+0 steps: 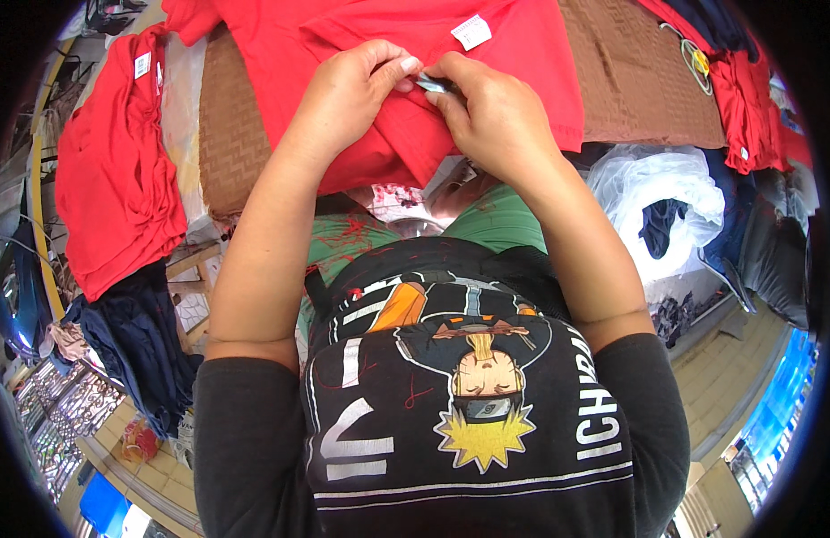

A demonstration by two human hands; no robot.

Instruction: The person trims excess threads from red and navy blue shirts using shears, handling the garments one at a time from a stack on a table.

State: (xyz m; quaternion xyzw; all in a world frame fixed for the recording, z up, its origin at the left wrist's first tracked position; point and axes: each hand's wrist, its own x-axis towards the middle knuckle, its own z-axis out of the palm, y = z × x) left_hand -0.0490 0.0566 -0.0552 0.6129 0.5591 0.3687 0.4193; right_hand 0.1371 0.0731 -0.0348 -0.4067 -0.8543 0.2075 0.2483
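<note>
A red shirt point(536, 85) lies spread in front of me, its near edge hanging over the table's edge toward my lap. A small white label point(471, 32) shows on it. Over the cloth, my right hand point(503, 112) grips small silver thread snips point(432, 84), mostly covered by the fingers. The snips' tip points left at the fingertips of my left hand point(354, 94). Thumb and finger of that left hand are pinched together just above the red cloth. What they pinch, perhaps a thread or a fold, is too small to tell.
A brown patterned cloth point(225, 134) covers the table. More red garments point(119, 170) hang at the left, above dark blue cloth point(133, 332). Right of my lap is a translucent plastic bag point(612, 193) with dark cloth. Red thread scraps point(350, 238) lie on my green trousers.
</note>
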